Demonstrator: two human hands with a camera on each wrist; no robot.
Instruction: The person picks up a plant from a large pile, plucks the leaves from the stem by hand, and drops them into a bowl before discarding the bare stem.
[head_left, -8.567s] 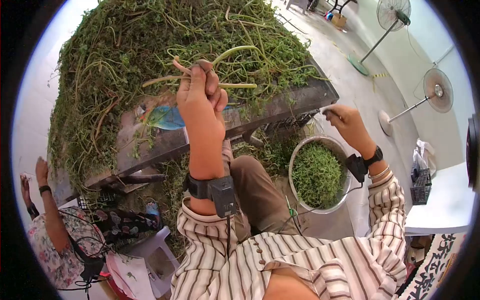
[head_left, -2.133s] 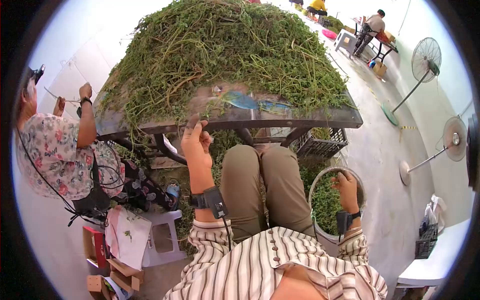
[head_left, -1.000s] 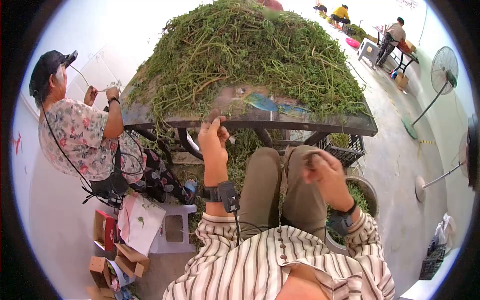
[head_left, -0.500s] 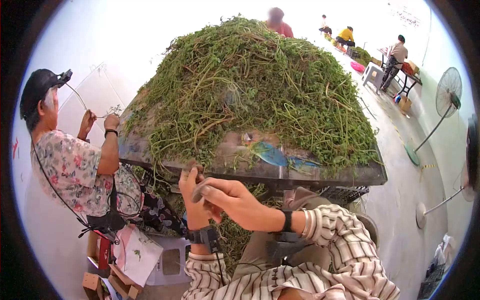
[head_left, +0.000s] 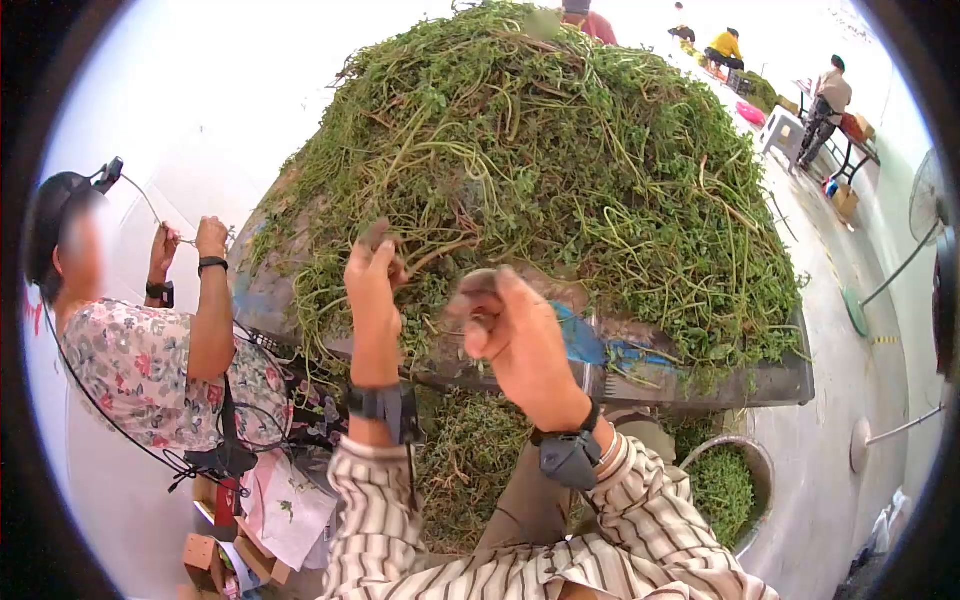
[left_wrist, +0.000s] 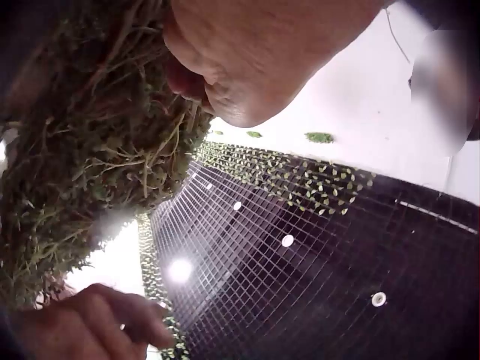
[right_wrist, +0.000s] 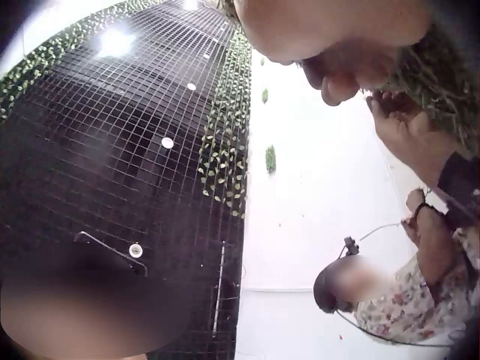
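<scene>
A large mound of leafy green stems (head_left: pixel 560 170) covers the table (head_left: pixel 720 388). My left hand (head_left: pixel 372 300) is raised over the near left part of the mound, fingers loosely bent, nothing showing in them. To its right, my right hand (head_left: pixel 525 345) hangs over the table's near edge, blurred, with thumb and fingers loosely bent and apart. No stem shows in it. In the left wrist view the left hand (left_wrist: pixel 262 52) is beside the mound, and the right hand (left_wrist: pixel 90 322) appears lower left. Dark smudges mark the fingertips of both hands.
A round basin (head_left: pixel 765 490) of picked greens stands on the floor at the right. More stems (head_left: pixel 465 470) lie under the table. At the left a person in a floral shirt (head_left: pixel 150 370) holds a stem. Blue printed sheeting (head_left: pixel 582 338) shows on the table; a fan (head_left: pixel 928 190) stands right.
The right hand has gone from over the basin across to the left hand, then slightly apart from it. Both hands have risen over the mound. The stems held earlier in the left hand are gone.
</scene>
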